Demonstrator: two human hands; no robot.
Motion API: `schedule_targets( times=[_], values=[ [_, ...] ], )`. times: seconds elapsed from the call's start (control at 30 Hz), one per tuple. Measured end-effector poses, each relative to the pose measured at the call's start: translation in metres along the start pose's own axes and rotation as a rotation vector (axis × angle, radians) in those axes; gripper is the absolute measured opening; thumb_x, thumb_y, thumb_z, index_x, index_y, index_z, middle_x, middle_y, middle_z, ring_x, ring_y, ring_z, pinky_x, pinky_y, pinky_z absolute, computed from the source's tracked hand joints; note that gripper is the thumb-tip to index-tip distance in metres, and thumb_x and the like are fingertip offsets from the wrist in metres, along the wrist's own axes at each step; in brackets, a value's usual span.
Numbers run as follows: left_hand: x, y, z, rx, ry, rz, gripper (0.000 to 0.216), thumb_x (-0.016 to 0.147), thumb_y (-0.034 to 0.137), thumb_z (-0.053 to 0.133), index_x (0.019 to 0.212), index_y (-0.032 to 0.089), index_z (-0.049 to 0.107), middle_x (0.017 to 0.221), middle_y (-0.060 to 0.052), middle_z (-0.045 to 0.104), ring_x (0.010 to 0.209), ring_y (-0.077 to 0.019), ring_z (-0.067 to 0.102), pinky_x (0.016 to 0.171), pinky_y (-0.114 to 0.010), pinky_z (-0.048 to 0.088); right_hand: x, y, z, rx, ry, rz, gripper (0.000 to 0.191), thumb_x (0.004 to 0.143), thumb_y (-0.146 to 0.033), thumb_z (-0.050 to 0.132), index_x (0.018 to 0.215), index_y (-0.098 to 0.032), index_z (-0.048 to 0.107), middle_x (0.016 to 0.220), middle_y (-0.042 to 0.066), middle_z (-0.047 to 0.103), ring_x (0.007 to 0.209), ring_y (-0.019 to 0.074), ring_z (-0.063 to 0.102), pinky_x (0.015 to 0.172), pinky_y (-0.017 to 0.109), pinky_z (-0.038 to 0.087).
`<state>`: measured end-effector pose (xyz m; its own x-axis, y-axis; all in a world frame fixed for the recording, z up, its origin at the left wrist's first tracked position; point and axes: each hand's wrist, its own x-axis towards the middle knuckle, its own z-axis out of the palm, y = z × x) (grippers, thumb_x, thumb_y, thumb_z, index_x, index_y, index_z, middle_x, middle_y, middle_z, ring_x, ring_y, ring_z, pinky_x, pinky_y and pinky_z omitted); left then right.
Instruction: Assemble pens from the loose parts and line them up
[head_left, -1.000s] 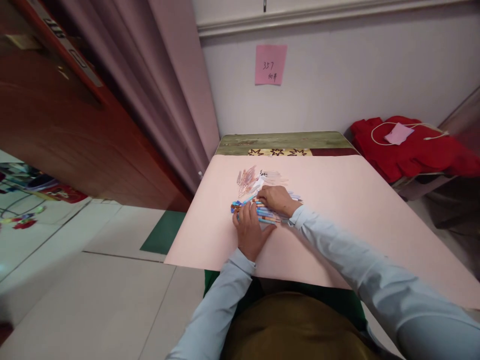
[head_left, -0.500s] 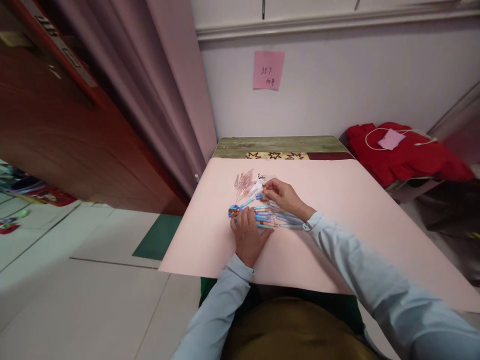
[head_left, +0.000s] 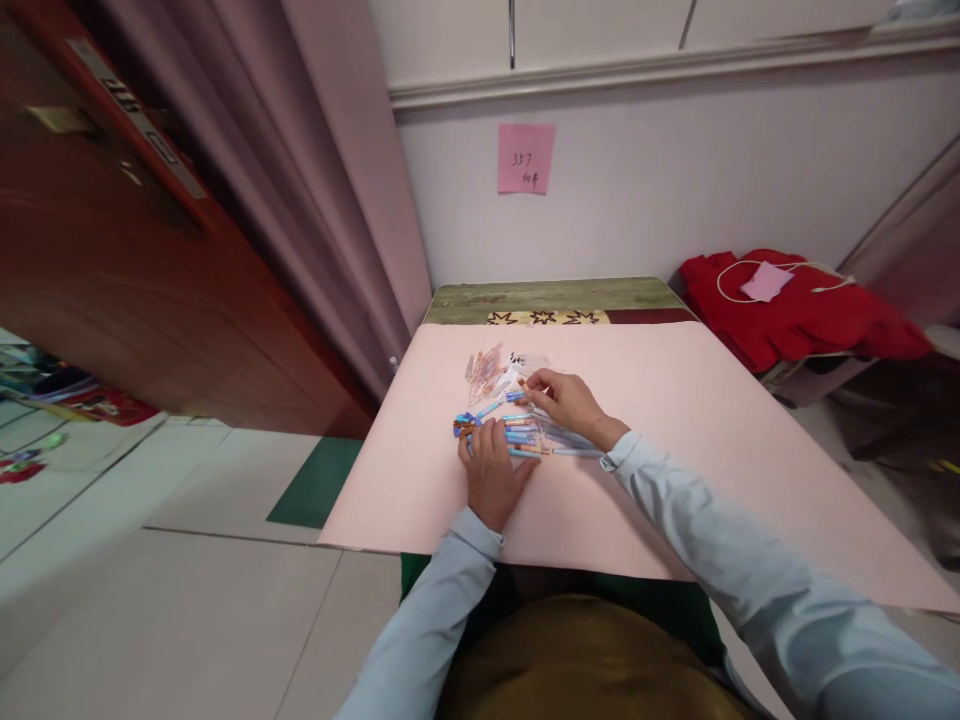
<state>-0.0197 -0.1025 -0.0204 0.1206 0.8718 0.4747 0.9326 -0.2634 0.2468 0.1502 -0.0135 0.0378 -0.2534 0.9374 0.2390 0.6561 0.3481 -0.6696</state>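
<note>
Left hand (head_left: pixel 492 476) lies over blue pens (head_left: pixel 521 438), grip unclear; right hand (head_left: pixel 568 402) pinches brown-ended pen (head_left: pixel 523 384). Likely light, stiff, slick: take mid-barrel.

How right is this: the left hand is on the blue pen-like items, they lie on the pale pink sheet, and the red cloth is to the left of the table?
One thing is wrong: the head view shows the red cloth to the right of the table. The left hand is on the blue pen-like items, which lie on the pale pink sheet.
</note>
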Motion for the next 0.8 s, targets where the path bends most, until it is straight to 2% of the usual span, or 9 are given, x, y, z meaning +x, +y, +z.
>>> schedule_targets(
  times=[0.1, 0.17, 0.23, 0.4, 0.57, 0.8],
  values=[
    [0.000, 0.001, -0.001, 0.014, 0.004, 0.012, 0.071, 0.085, 0.058, 0.063, 0.136, 0.012, 0.049, 0.135, -0.021, 0.057, 0.127, -0.0370, 0.050, 0.106, -0.055, 0.031, -0.004, 0.000, 0.001, -0.226, -0.105, -0.077, 0.019, 0.093, -0.037, 0.058, 0.093, -0.024, 0.072, 0.087, 0.002, 0.075, 0.078, 0.0164, 0.066, 0.068, 0.024, 0.041],
    [-0.001, 0.001, 0.000, 0.013, 0.008, 0.015, 0.069, 0.085, 0.058, 0.061, 0.137, 0.013, 0.049, 0.135, -0.021, 0.057, 0.127, -0.0370, 0.050, 0.106, -0.055, 0.031, -0.007, 0.001, 0.004, -0.299, -0.172, -0.107, 0.019, 0.092, -0.037, 0.060, 0.100, -0.027, 0.074, 0.098, 0.002, 0.075, 0.088, 0.0173, 0.066, 0.071, 0.024, 0.041],
    [-0.001, 0.001, 0.000, 0.004, 0.004, 0.014, 0.068, 0.086, 0.058, 0.060, 0.137, 0.014, 0.049, 0.136, -0.021, 0.057, 0.127, -0.0368, 0.050, 0.106, -0.056, 0.030, -0.006, 0.002, 0.006, -0.349, -0.178, -0.087, 0.021, 0.092, -0.036, 0.060, 0.105, -0.027, 0.074, 0.105, 0.003, 0.074, 0.095, 0.0181, 0.066, 0.075, 0.024, 0.041],
    [-0.002, 0.001, 0.001, -0.025, -0.019, 0.002, 0.067, 0.087, 0.057, 0.059, 0.138, 0.014, 0.048, 0.135, -0.021, 0.057, 0.127, -0.0369, 0.049, 0.107, -0.057, 0.029, 0.013, -0.004, 0.005, -0.522, -0.132, 0.006, 0.022, 0.095, -0.029, 0.053, 0.099, -0.022, 0.074, 0.106, 0.007, 0.072, 0.092, 0.0194, 0.066, 0.073, 0.026, 0.041],
    [-0.002, 0.000, 0.001, -0.044, -0.026, -0.016, 0.066, 0.087, 0.058, 0.059, 0.137, 0.016, 0.048, 0.135, -0.019, 0.057, 0.127, -0.0366, 0.049, 0.107, -0.056, 0.030, 0.029, -0.004, 0.012, -0.570, -0.210, -0.038, 0.018, 0.089, -0.033, 0.063, 0.097, -0.021, 0.072, 0.103, 0.008, 0.072, 0.088, 0.0216, 0.066, 0.069, 0.027, 0.040],
    [-0.001, -0.001, 0.004, -0.045, -0.031, -0.020, 0.068, 0.086, 0.056, 0.062, 0.137, 0.013, 0.047, 0.135, -0.020, 0.056, 0.126, -0.0361, 0.049, 0.107, -0.056, 0.030, 0.030, 0.001, 0.014, -0.591, -0.292, -0.111, 0.017, 0.089, -0.033, 0.062, 0.093, -0.020, 0.072, 0.101, 0.010, 0.072, 0.086, 0.0213, 0.065, 0.070, 0.027, 0.038]
  ],
)
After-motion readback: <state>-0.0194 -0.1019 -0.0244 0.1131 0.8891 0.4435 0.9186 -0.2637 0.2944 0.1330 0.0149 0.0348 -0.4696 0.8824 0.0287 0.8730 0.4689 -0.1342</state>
